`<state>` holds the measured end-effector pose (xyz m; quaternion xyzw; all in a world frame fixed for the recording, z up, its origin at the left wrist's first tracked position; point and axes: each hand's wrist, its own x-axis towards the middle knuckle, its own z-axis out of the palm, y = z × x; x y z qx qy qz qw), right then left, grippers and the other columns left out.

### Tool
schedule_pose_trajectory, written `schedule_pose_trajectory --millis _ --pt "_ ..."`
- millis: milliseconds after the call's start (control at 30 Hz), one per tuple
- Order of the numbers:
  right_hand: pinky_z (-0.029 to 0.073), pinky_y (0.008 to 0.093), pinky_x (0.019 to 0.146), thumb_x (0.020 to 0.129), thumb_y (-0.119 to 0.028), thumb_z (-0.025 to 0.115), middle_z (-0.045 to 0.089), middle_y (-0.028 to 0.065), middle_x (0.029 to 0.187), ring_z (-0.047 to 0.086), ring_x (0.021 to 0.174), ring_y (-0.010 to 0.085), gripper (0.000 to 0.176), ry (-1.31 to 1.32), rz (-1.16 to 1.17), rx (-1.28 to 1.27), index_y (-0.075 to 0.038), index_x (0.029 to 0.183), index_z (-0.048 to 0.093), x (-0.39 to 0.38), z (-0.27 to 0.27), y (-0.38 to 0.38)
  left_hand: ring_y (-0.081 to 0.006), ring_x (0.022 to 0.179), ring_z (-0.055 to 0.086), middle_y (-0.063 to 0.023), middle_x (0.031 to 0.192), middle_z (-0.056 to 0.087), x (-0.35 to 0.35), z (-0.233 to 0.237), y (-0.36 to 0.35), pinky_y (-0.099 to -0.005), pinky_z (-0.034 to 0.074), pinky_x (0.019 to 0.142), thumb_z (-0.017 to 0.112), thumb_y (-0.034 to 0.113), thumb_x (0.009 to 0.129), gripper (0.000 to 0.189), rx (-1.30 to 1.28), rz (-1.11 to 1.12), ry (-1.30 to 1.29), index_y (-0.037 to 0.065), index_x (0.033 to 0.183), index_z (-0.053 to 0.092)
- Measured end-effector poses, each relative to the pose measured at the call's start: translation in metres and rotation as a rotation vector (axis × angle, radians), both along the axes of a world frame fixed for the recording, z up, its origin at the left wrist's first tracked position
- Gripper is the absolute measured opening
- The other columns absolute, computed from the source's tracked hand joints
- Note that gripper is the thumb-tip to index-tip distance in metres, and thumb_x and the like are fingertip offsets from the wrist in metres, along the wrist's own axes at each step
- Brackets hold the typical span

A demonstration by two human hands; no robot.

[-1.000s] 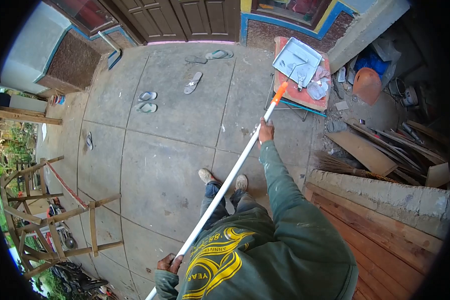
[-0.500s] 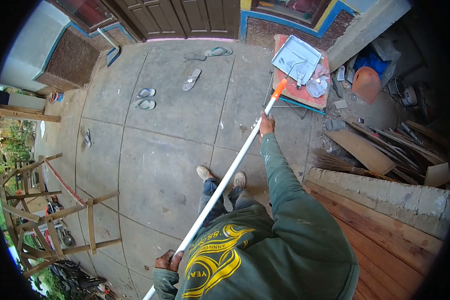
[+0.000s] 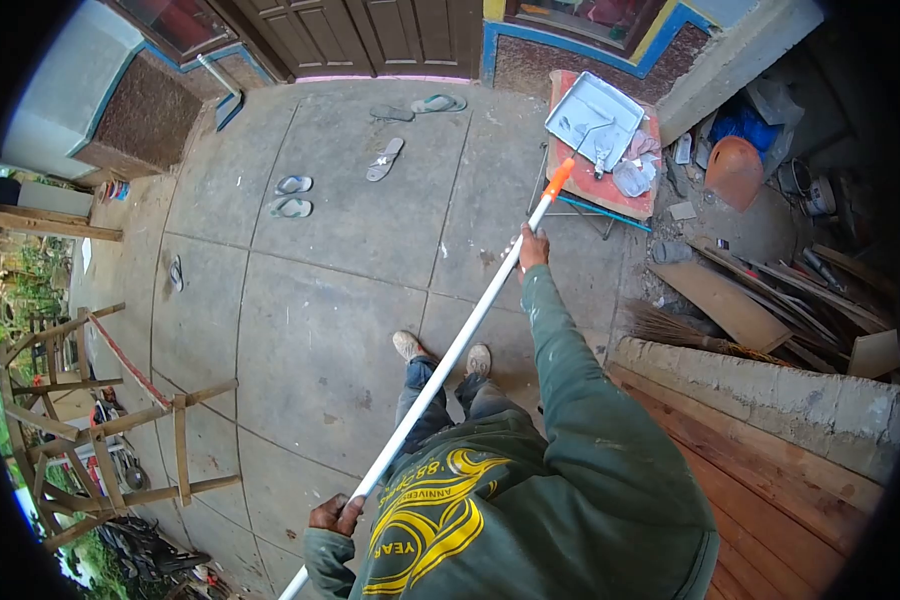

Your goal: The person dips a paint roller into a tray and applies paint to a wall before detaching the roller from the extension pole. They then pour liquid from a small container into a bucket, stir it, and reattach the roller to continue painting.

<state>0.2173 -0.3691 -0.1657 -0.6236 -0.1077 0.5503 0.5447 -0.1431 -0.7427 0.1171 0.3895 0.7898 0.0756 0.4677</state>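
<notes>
A long white extension pole (image 3: pixel 448 362) with an orange tip runs diagonally across my body. My right hand (image 3: pixel 533 248) is wrapped round its upper part, arm stretched forward. Lower down, beside my waist, my left hand (image 3: pixel 338 514) is closed on the same pole. From the orange tip a thin metal roller frame (image 3: pixel 592 133) reaches into a pale paint tray (image 3: pixel 568 108). The tray rests tilted on a small red-topped table (image 3: pixel 562 88). A crumpled clear plastic container (image 3: pixel 630 180) lies beside it.
Several slippers (image 3: pixel 384 160) lie on the concrete floor (image 3: pixel 320 300). A wooden trestle frame (image 3: pixel 110 440) stands at left, a dustpan (image 3: pixel 228 110) by the wall. To the right are scrap boards (image 3: pixel 725 300), a stick broom (image 3: pixel 675 325), an orange plastic piece (image 3: pixel 733 172) and reddish planks (image 3: pixel 750 470).
Hardly anything differs. The pole's lower end has shifted slightly left, and my left hand has risen a touch. Both hands keep their hold.
</notes>
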Motion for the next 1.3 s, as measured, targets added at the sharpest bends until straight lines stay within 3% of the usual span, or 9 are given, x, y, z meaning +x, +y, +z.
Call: schedule_pose_trajectory --millis 67,100,133,200,367,667,800,1000,1300 --pt "0.049 0.0386 0.041 0.091 -0.022 0.049 0.047 0.0073 0.066 0.050 0.046 0.0196 0.025 0.013 -0.026 -0.005 -0.006 0.107 0.038 0.003 0.002 0.002 -0.0107 0.044 0.043 -0.0026 0.048 0.048 0.001 -0.012 0.000 -0.0282 0.035 0.042 0.062 0.035 0.085 0.036 0.014 -0.026 -0.004 0.003 0.069 0.061" --pt "0.050 0.0387 0.041 0.090 -0.022 0.050 0.047 0.0073 0.066 0.051 0.046 0.0197 0.026 0.023 -0.005 -0.013 -0.006 0.108 0.038 0.001 0.003 -0.003 -0.0060 0.042 0.035 0.0026 0.045 0.041 0.004 -0.011 0.000 -0.0258 0.026 0.040 0.062 0.029 0.084 0.032 0.048 0.038 -0.057 0.003 0.066 0.059" --pt "0.050 0.0387 0.041 0.090 -0.022 0.050 0.048 0.0073 0.067 0.052 0.046 0.0198 0.027 0.033 0.017 -0.021 -0.006 0.108 0.037 -0.002 0.003 -0.009 -0.0060 0.042 0.035 0.0026 0.045 0.041 -0.001 -0.012 -0.007 -0.0258 0.026 0.040 0.062 0.029 0.084 0.032 0.051 0.036 -0.060 0.003 0.066 0.059" --pt "0.051 0.0385 0.041 0.090 -0.022 0.050 0.050 0.0078 0.068 0.053 0.047 0.0199 0.027 0.005 0.034 -0.033 -0.006 0.109 0.037 -0.018 0.006 -0.031 -0.0083 0.042 0.039 0.0004 0.046 0.045 -0.020 -0.012 -0.028 -0.0272 0.030 0.040 0.064 0.029 0.083 0.031 -0.081 0.135 -0.124 0.003 0.068 0.061" --pt "0.052 0.0384 0.040 0.090 -0.022 0.051 0.051 0.0087 0.068 0.054 0.048 0.0202 0.028 0.073 0.054 -0.080 -0.007 0.109 0.037 -0.044 0.040 -0.063 -0.0035 0.039 0.028 0.0056 0.044 0.038 -0.032 0.004 -0.053 -0.0246 0.017 0.038 0.067 0.026 0.082 0.028 -0.141 0.420 -0.255 0.004 0.065 0.061" --pt "0.051 0.0391 0.043 0.090 -0.022 0.050 0.048 0.0069 0.065 0.053 0.049 0.0214 0.021 -0.001 -0.016 -0.038 -0.008 0.103 0.041 0.020 0.007 0.022 -0.0089 0.044 0.039 0.0008 0.048 0.047 0.011 -0.038 0.016 -0.0276 0.032 0.042 0.064 0.034 0.083 0.035 -0.003 0.092 -0.132 0.003 0.067 0.061" --pt "0.051 0.0403 0.045 0.090 -0.023 0.050 0.048 0.0083 0.068 0.054 0.051 0.0221 0.024 -0.017 -0.005 -0.104 -0.007 0.106 0.041 0.033 -0.007 0.035 -0.0094 0.045 0.039 0.0001 0.048 0.046 0.019 -0.044 0.027 -0.0282 0.033 0.043 0.064 0.036 0.084 0.037 0.014 0.040 -0.109 0.003 0.067 0.061" --pt "0.052 0.0409 0.045 0.090 -0.023 0.050 0.049 0.0086 0.070 0.054 0.053 0.0229 0.026 0.007 0.034 -0.083 -0.007 0.108 0.039 0.020 -0.006 0.011 -0.0085 0.044 0.039 0.0005 0.047 0.046 0.009 -0.033 0.008 -0.0278 0.032 0.042 0.065 0.035 0.083 0.036 0.029 0.092 -0.109 0.003 0.067 0.061" --pt "0.052 0.0383 0.040 0.090 -0.021 0.050 0.050 0.0086 0.069 0.054 0.048 0.0207 0.033 0.073 0.065 -0.069 -0.007 0.115 0.033 -0.033 0.028 -0.056 -0.0040 0.040 0.029 0.0051 0.045 0.040 -0.029 -0.011 -0.042 -0.0242 0.020 0.038 0.068 0.027 0.081 0.029 -0.125 0.400 -0.274 0.004 0.065 0.060"
